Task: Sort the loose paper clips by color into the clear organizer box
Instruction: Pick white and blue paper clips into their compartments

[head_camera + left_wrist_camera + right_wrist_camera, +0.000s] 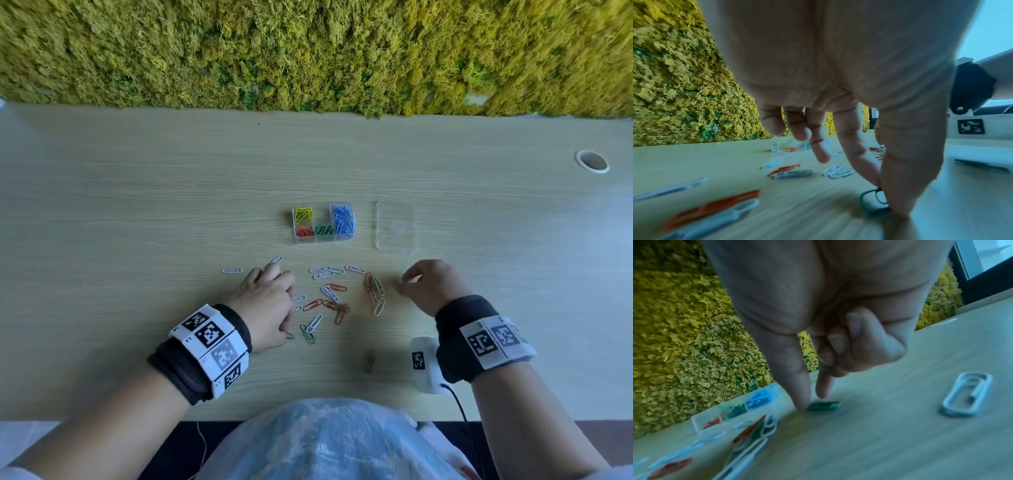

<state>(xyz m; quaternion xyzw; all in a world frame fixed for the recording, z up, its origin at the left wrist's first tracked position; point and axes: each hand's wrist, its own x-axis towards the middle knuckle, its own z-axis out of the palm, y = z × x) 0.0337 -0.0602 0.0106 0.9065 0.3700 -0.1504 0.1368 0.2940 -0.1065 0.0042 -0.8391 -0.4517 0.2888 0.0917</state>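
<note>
The clear organizer box stands mid-table with yellow, red, green and blue clips in separate compartments. Loose white, red and green paper clips lie scattered between my hands. My left hand pinches a green clip between thumb and index finger, low at the table; its other fingers hang loose. My right hand has thumb and index finger pointed down at another green clip lying flat. The thumb tip touches its end, the index tip is right over it, and the other fingers are curled in.
The box's clear lid lies flat just right of it. A moss wall runs along the table's far edge. A round cable hole sits far right. One white clip lies alone right of my right hand.
</note>
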